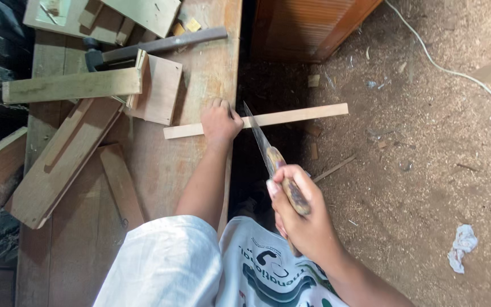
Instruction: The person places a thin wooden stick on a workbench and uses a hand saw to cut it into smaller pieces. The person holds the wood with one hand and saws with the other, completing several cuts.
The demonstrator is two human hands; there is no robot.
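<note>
- Sawdust floor right of the wooden table; offcuts and a hammer lie at its far end.
- My left hand presses the thin wood strip flat at the table edge, grip closed over it.
- My right hand holds the saw, grip wrapped tight round its handle, blade touching the strip just beside my left hand.
- Step, as I judge it: cutting the overhang; steady strokes needed.
</note>
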